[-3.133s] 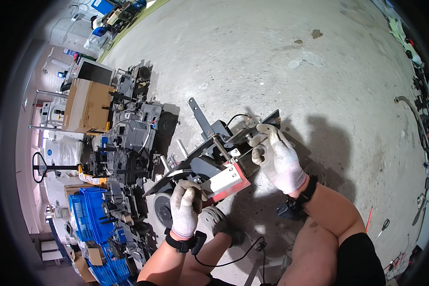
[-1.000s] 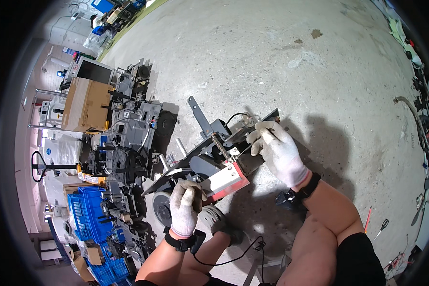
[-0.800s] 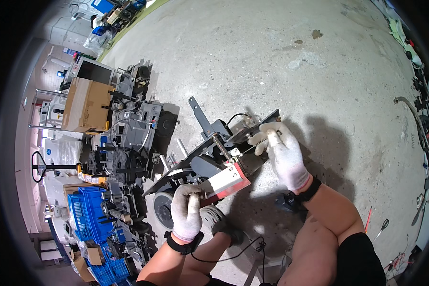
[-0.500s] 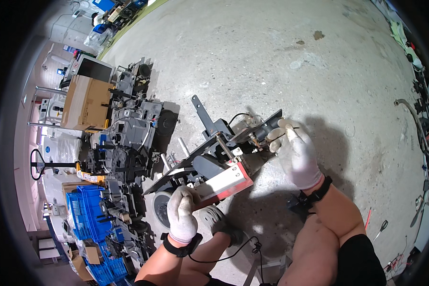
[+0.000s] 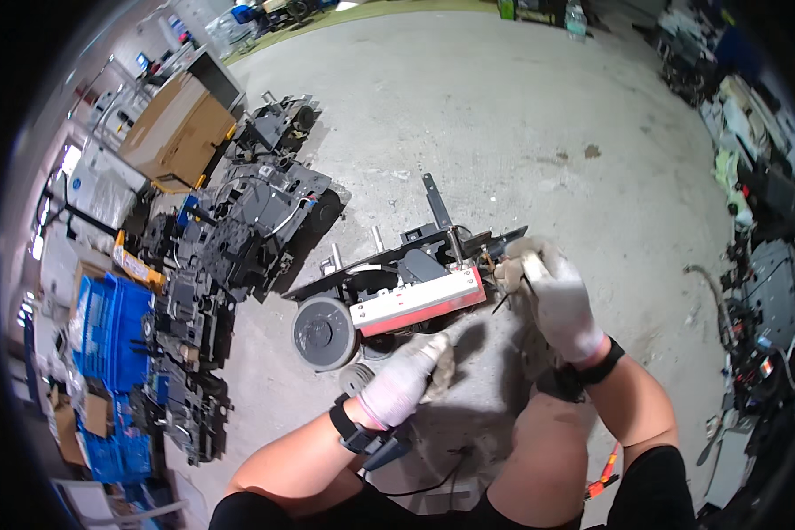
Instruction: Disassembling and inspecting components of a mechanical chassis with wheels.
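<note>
On the floor before me stands a wheeled drive unit, a black metal frame (image 5: 389, 252) with a grey wheel (image 5: 324, 333) at its left end. A white and red bumper bar (image 5: 418, 302) runs along its near side. My right hand (image 5: 556, 300), in a white glove with worn grey fingertips, is at the unit's right end by some small metal fittings. Its fingers are closed on a thin dark rod (image 5: 501, 305), mostly hidden. My gloved left hand (image 5: 406, 380) hovers below the bumper bar, apart from it, fingers loosely bent and nothing visible in them.
Several similar black chassis units (image 5: 265, 212) line the left, beside a cardboard box (image 5: 178, 128) and blue crates (image 5: 110, 336). Parts and a bent hose (image 5: 707, 281) lie along the right. A red-orange handled tool (image 5: 604, 477) lies near my leg.
My left hand has let go of the bumper bar and moved right and nearer to me. The unit has tipped, showing more wheel face. My right hand stays at its right end; my view has shifted.
</note>
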`<state>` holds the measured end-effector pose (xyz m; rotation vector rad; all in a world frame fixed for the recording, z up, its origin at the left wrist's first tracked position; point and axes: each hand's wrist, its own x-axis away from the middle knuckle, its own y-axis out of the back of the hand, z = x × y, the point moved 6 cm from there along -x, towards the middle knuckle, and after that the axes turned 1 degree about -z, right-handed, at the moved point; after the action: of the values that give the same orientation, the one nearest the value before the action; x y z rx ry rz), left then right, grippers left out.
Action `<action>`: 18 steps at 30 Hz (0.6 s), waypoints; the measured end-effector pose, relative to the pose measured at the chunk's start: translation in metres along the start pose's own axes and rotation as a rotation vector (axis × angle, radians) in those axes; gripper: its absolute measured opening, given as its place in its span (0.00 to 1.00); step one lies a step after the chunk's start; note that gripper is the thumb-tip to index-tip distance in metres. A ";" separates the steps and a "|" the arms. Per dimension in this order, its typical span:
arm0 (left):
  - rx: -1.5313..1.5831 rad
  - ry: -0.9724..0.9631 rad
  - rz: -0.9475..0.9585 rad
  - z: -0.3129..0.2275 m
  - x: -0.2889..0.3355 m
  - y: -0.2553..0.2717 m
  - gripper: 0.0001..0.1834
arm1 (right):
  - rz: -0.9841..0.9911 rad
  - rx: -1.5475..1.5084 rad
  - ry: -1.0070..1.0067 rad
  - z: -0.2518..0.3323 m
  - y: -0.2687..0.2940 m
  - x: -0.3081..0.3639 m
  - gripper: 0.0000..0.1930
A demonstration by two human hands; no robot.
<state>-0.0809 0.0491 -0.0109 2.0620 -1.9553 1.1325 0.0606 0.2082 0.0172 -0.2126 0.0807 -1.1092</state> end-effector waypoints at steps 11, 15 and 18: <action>0.810 -0.352 -0.246 -0.033 0.112 0.086 0.18 | 0.622 1.755 0.522 -0.071 -0.131 -0.012 0.19; 0.834 -0.402 -0.292 0.001 0.117 0.121 0.18 | 0.572 1.800 0.403 -0.012 -0.120 -0.018 0.10; 0.795 -0.491 -0.291 -0.018 0.124 0.115 0.18 | 0.565 1.845 0.346 -0.003 -0.104 -0.010 0.12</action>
<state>-0.2023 -0.0646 0.0229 3.1483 -1.3523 1.6248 -0.0356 0.1720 0.0354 1.5556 -0.5443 -0.3049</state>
